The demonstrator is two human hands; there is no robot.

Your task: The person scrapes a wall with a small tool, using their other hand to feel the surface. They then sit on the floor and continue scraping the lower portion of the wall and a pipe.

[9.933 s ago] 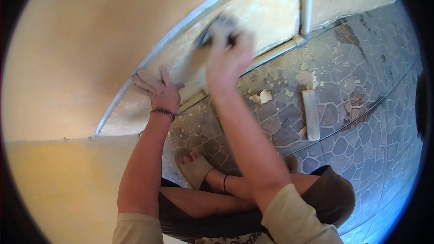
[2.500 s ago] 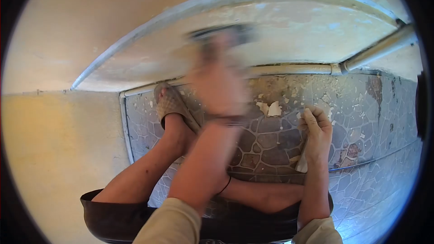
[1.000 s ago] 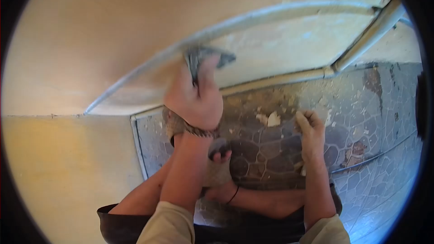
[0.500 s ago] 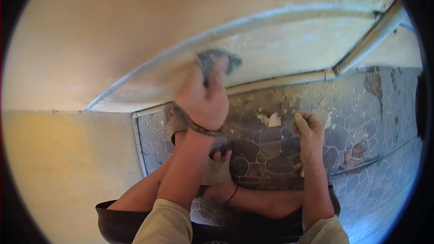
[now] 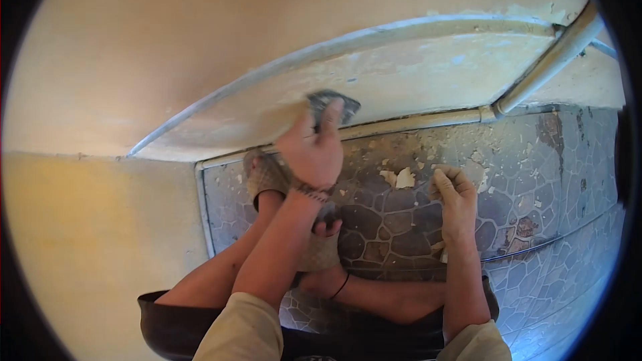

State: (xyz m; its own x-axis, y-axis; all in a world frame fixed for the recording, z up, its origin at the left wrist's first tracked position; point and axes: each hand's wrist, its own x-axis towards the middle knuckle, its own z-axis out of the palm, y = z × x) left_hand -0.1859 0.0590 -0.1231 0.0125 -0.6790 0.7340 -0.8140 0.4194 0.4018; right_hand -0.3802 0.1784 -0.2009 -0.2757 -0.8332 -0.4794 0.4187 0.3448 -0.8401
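Observation:
My left hand (image 5: 311, 154) grips a dark grey flat piece (image 5: 338, 105) that looks like sandpaper, with pale smudges on it. The piece is against the lower strip of the cream wall (image 5: 414, 73), under a raised curved ledge (image 5: 281, 67). My thumb lies over its face, and the other fingers are partly hidden behind it. Off to the right, above the stone-patterned floor (image 5: 411, 220), my right hand (image 5: 457, 194) has its fingers curled in against the thumb. I see nothing held in it.
A pipe (image 5: 418, 121) runs along the foot of the wall and meets a slanting pipe (image 5: 552, 57) at the right. Pale paint flakes (image 5: 404, 178) litter the floor. My sandalled feet (image 5: 267, 177) are close under my left arm. A yellow wall (image 5: 100, 227) stands at the left.
My left hand has moved down the wall and slightly right with the dark grey piece, from near the ledge toward the floor pipe. My right hand has hardly moved.

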